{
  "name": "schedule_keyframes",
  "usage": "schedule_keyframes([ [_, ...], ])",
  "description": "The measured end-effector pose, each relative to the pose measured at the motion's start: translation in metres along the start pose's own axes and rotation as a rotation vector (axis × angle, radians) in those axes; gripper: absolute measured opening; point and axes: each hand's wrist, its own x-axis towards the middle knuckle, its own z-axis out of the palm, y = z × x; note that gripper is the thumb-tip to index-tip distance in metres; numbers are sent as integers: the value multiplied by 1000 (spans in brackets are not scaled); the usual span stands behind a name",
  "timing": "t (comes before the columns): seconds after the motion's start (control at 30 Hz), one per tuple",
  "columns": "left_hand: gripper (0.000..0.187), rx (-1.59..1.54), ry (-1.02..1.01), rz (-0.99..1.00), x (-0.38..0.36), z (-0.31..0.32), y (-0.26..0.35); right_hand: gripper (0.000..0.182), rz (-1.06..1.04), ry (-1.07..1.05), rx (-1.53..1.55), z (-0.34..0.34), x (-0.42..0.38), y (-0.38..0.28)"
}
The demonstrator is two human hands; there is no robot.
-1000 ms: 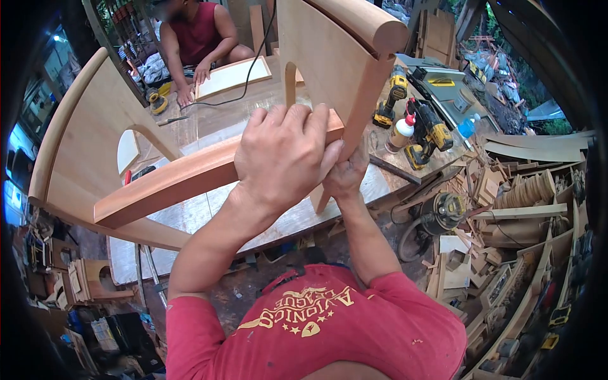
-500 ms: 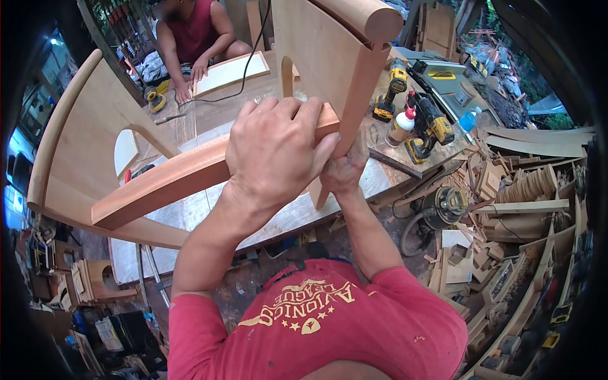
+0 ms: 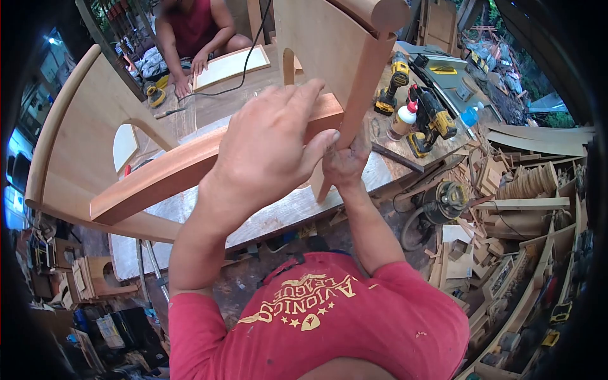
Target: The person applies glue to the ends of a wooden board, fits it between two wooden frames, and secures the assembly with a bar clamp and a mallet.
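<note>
A curved reddish-brown wooden rail (image 3: pixel 161 174) spans between two pale curved wooden panels, the left panel (image 3: pixel 85 130) and the right panel (image 3: pixel 316 47). Over the rail's right part lies my left hand (image 3: pixel 263 142), its fingers stretched out and its thumb apart, the thumb tip near the joint. The rail's right end meets a wooden leg (image 3: pixel 364 95) along the edge of the right panel. Below that joint my right hand (image 3: pixel 347 166) is closed around the lower leg; some of its fingers are hidden behind the wood.
On the worktable (image 3: pixel 253 231) stand a cordless drill (image 3: pixel 396 82), a white glue bottle (image 3: pixel 403 120) and another yellow-black power tool (image 3: pixel 434 120). A co-worker (image 3: pixel 196 31) handles a framed panel (image 3: pixel 231 68) across the table. Wood scraps and a shop vacuum (image 3: pixel 443 202) lie at right.
My left hand has loosened: its fingers, curled over the rail before, are now straighter and raised, and its wrist has shifted left. My right hand stays around the leg.
</note>
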Motion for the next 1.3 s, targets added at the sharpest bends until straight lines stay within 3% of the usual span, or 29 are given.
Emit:
schedule_keyframes([
  [0.37, 58, 141, 44, 72, -13, -23, 1, 56, 86, -13, 76, 1, -5, 4],
  [0.47, 56, 120, 221, 216, -19, -18, 4, 59, 96, -39, 27, -1, -5, 1],
  [0.57, 36, -172, 425, 359, -53, 8, 10, 56, 103, -25, 41, -1, -5, 3],
  [0.63, 30, -428, 312, 294, -81, 34, 17, 54, 88, -11, 39, 0, -4, 4],
  [0.73, 28, -637, 258, -27, -104, 83, 10, 50, 72, -32, 30, -3, -5, 3],
  [0.83, 35, -702, 255, -328, -114, 108, 0, 44, 66, -49, 30, -7, 1, -4],
  [0.93, 47, -814, 271, -476, -115, 114, -12, 40, 63, -54, 33, -9, 6, -10],
  [1.07, 54, -1020, 310, -529, -106, 114, -19, 38, 38, -81, -6, -14, 7, -7],
  [1.3, 44, -1240, 225, -439, -57, 108, -17, 40, 27, -62, 28, -15, 11, -10],
])
